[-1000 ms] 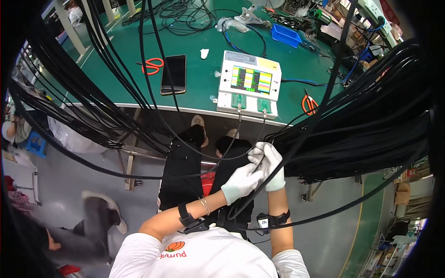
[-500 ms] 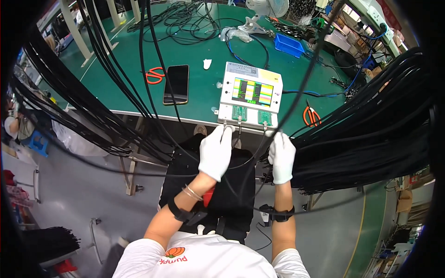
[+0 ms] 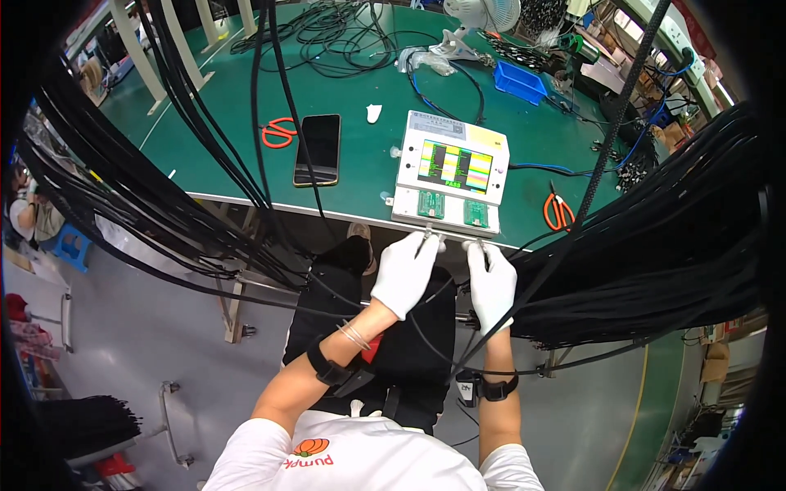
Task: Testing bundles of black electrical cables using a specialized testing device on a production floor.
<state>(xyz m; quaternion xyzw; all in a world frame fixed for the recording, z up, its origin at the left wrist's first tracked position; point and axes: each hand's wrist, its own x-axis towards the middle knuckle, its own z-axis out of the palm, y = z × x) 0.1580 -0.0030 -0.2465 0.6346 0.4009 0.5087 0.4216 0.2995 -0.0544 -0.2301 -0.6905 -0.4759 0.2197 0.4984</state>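
Note:
A white cable tester point(image 3: 450, 176) with a lit colour screen lies at the near edge of the green table. Two small green circuit boards, a left board point(image 3: 431, 204) and a right board point(image 3: 476, 213), are set in its front ledge. Just in front of that ledge, my white-gloved left hand point(image 3: 405, 277) pinches a cable connector point(image 3: 428, 232). Close beside it, my gloved right hand point(image 3: 493, 288) is closed on another cable end, mostly hidden by the fingers. A black cable point(image 3: 426, 337) loops below my hands, over my lap.
Thick bundles of black cables hang at left point(image 3: 164, 204) and right point(image 3: 655, 245). On the table lie a phone point(image 3: 318, 150), orange-handled snips point(image 3: 279, 132), a second pair of snips point(image 3: 559, 213), a blue tray point(image 3: 519, 83) and coiled cable point(image 3: 327, 37). A fan point(image 3: 483, 12) stands behind.
The cable plugs seen at the tester's two boards have come away from them. My left hand has moved right and slightly down, and the hands are closer together.

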